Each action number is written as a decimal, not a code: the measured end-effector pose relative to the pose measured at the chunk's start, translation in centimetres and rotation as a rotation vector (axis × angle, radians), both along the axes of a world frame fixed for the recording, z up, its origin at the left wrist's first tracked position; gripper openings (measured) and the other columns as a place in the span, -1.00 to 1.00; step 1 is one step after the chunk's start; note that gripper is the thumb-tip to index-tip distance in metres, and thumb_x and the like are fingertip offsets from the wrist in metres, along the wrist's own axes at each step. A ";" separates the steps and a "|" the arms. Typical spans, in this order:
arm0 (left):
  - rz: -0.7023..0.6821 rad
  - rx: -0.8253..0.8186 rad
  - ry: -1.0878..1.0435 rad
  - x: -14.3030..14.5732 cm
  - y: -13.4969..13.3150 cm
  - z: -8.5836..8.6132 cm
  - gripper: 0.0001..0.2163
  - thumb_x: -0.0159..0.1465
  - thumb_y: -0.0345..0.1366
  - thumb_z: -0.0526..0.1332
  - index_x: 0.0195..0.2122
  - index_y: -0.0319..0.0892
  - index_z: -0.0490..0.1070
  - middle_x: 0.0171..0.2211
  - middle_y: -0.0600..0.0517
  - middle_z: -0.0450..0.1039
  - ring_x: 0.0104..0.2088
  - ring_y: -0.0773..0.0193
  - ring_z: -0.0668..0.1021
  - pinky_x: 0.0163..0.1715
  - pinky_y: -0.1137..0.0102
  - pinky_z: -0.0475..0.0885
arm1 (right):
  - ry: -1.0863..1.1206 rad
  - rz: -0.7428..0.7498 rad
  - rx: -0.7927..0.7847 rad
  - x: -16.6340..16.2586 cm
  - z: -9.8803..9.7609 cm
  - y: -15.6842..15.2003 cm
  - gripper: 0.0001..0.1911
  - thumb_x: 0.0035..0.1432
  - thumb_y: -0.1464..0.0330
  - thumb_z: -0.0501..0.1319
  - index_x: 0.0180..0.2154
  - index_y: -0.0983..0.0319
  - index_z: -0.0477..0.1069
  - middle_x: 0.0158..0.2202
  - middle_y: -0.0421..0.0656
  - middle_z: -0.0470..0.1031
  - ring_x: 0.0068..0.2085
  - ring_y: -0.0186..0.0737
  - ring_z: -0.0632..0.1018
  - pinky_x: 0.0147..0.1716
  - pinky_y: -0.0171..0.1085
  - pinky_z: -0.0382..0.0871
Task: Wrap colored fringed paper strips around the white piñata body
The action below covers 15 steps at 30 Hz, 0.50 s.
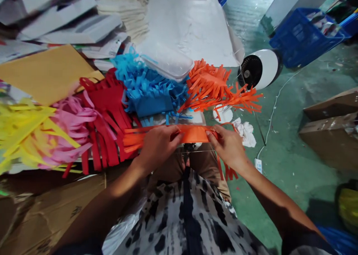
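A fringed orange strip of paper or fabric (pixel 194 134) is stretched between my two hands, above my lap. My left hand (pixel 160 141) pinches its left part, and cut orange tassels stick out past that hand. At the other side my right hand (pixel 227 145) grips the strip between thumb and fingers, with fringe hanging below it. Just beyond lie a pile of blue fringe (pixel 156 85) and a pile of orange fringe (pixel 211 81). Red fringe (pixel 107 102), pink fringe (pixel 68 124) and yellow fringe (pixel 25 128) spread out to the left.
A clear plastic tray (pixel 167 62) rests on the blue pile. A tan sheet (pixel 47 72) lies left, near stacked white paper pieces (pixel 72 27). On the floor at right are a white fan (pixel 264 68), a blue crate (pixel 302 38), a cardboard box (pixel 330 135) and a cable (pixel 275 102).
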State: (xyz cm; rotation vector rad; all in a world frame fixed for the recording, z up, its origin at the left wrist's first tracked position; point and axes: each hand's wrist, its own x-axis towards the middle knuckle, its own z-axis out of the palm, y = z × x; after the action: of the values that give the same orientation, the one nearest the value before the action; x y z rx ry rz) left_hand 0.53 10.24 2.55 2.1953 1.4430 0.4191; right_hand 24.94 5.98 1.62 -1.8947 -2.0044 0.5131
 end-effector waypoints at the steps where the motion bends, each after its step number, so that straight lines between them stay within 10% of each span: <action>1: 0.016 -0.004 0.026 0.1 0.3 -0.1 -0.79 0.42 -0.19 0.22 -0.27 -0.13 0.59 -0.36 -0.05 0.63 -0.32 0.08 0.59 -0.37 0.31 0.16 | -0.045 -0.013 0.010 -0.2 -0.1 -0.1 -0.72 0.44 0.18 0.09 -0.21 0.17 0.47 -0.39 -0.13 0.57 -0.37 -0.12 0.53 -0.37 -0.22 0.10; 15: 0.035 -0.012 0.311 1.0 1.6 -0.1 -0.73 0.42 -0.07 0.20 -0.30 -0.11 0.55 -0.40 -0.05 0.62 -0.37 0.06 0.61 -0.43 0.29 0.05 | -0.178 -0.083 -0.033 -0.9 0.2 0.3 -0.75 0.42 0.19 0.12 -0.25 0.19 0.43 -0.42 -0.13 0.56 -0.38 -0.13 0.55 -0.40 -0.24 0.05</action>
State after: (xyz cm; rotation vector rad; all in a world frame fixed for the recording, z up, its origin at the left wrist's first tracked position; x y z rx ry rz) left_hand 1.57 11.85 2.45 2.3042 1.6384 0.0801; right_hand 24.03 6.32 1.79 -2.1001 -2.0253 0.3692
